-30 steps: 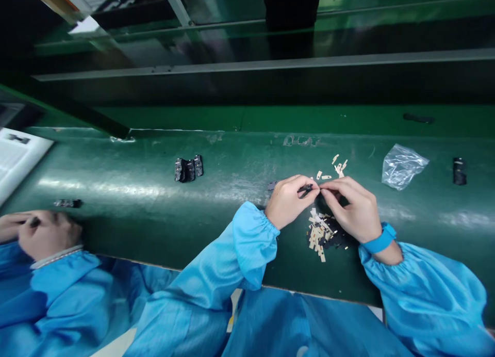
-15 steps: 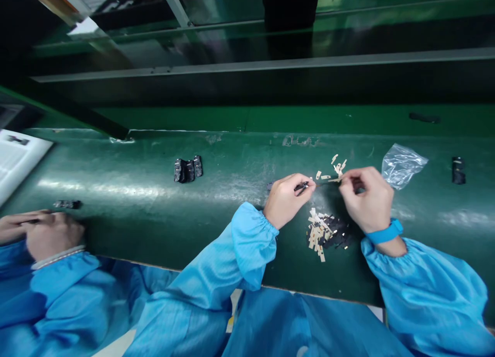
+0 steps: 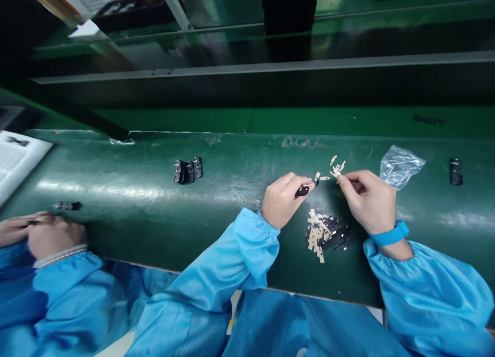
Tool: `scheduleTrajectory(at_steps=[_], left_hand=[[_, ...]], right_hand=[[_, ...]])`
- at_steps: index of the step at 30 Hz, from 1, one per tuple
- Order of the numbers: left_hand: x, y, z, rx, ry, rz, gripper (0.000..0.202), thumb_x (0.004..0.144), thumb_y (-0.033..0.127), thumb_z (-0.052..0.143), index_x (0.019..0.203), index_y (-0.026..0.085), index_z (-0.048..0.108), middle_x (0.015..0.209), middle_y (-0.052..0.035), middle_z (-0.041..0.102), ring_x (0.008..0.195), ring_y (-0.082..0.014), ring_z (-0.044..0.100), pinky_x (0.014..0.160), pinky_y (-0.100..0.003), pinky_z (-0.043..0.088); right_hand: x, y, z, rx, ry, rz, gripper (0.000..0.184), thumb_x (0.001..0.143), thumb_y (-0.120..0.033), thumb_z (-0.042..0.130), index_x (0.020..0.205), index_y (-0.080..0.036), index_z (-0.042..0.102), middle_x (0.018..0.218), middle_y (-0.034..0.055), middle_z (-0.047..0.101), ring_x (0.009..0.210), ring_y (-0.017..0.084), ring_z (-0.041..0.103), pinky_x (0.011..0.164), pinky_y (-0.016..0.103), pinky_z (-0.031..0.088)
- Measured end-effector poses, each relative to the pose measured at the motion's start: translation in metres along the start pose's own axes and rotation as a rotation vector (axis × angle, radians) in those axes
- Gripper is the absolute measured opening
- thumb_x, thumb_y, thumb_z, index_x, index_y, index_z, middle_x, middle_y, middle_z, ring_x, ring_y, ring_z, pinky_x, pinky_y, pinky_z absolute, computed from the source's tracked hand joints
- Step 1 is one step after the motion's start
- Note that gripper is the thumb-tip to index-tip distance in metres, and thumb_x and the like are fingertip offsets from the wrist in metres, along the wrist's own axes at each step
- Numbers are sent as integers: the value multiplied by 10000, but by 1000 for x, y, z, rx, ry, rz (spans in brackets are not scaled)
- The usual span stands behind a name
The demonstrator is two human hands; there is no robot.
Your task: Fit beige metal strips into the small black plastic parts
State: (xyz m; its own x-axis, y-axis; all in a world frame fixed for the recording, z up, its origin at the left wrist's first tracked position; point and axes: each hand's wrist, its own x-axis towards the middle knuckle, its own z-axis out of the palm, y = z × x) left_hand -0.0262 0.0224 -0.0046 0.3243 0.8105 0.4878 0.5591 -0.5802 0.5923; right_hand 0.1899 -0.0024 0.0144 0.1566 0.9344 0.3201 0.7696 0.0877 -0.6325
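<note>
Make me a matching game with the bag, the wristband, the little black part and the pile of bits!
Things:
1. bag
2. wristband
3. black part
4. pile

Descriptions:
A. blue
B. pinched in the left hand
C. clear and crumpled
D. tan and black bits mixed together

Pairs: 1-C, 2-A, 3-B, 4-D

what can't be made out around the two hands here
Head view throughout.
The black part in the left hand: fingers cover most, shape unclear.
The right hand: fingertips hide whether it pinches one of the beige strips.
The pile of parts: too small to count.
The co-worker's hands: cut by the left edge.
</note>
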Motion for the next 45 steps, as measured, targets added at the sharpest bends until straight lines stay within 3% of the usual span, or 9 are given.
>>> scheduleTrajectory(at_steps=[6, 11, 16, 20, 23, 28, 32, 38, 45], left_hand=[[-1, 1, -4, 134, 52, 197, 155, 990, 330, 638, 1020, 200, 717, 790, -14, 684, 733, -136, 640, 679, -254, 470], [-2, 2, -5, 124, 24, 225, 183, 1014, 340, 597, 1037, 208, 721, 767, -16, 660, 745, -136, 635, 679, -256, 459], [-2, 1, -5, -7, -130, 58, 323, 986, 480, 605, 1151, 218, 698, 895, -44, 673, 857, -168, 652, 765, -272, 503], [5, 4, -6, -363, -206, -308, 471, 1018, 500, 527, 1374, 193, 552, 1100, -86, 662, 934, -179, 640, 862, -306, 530], [11, 9, -11, -560, -241, -530, 406, 1073, 427, 368, 1273, 185, 625, 1034, -76, 647, 876, -170, 625, 850, -318, 533], [19, 13, -20, -627, -243, -598, 312, 1015, 313, 478, 1069, 206, 766, 1145, -66, 655, 1138, -209, 604, 1037, -343, 470], [18, 10, -16, -756, -150, -656, 244, 956, 251, 561, 1118, 205, 738, 1137, -50, 719, 1004, -179, 662, 923, -312, 527], [12, 7, -1, -920, -16, -750, 184, 851, 229, 735, 1001, 156, 654, 882, -27, 723, 785, -131, 718, 730, -242, 564], [8, 17, 7, -983, -127, -790, 165, 945, 269, 652, 1037, 133, 635, 951, -77, 758, 813, -140, 754, 775, -264, 608]], right_hand=[[-3, -16, -5, 665, -559, 483, 414, 885, -586, 686, 791, -183, 696, 488, -46, 479, 417, 81, 335, 412, 239, 228], [-3, -13, -4, 864, -725, 668, 429, 828, -571, 764, 718, -178, 634, 450, -83, 383, 397, 45, 250, 399, 212, 121], [-3, -13, -2, 888, -569, 684, 353, 750, -461, 852, 738, -173, 648, 513, -67, 457, 416, 39, 306, 401, 202, 160], [-3, -15, -1, 838, -346, 621, 286, 768, -407, 836, 776, -178, 665, 506, -62, 481, 423, 51, 342, 406, 201, 206], [-4, -15, 0, 833, -304, 599, 270, 788, -398, 826, 794, -187, 657, 492, -69, 471, 430, 60, 363, 413, 201, 235], [-6, -16, 4, 794, -259, 586, 278, 775, -390, 842, 792, -184, 656, 494, -65, 495, 430, 59, 377, 419, 201, 262], [-9, -16, 9, 752, -182, 551, 263, 766, -364, 846, 782, -184, 655, 496, -63, 510, 432, 64, 399, 418, 202, 291], [-15, -16, 10, 827, -157, 529, 257, 792, -365, 837, 809, -201, 641, 598, -30, 631, 437, 86, 505, 396, 210, 371], [-14, -29, 10, 831, -203, 469, 308, 776, -434, 847, 794, -209, 639, 692, 37, 755, 550, 166, 702, 548, 298, 592]])
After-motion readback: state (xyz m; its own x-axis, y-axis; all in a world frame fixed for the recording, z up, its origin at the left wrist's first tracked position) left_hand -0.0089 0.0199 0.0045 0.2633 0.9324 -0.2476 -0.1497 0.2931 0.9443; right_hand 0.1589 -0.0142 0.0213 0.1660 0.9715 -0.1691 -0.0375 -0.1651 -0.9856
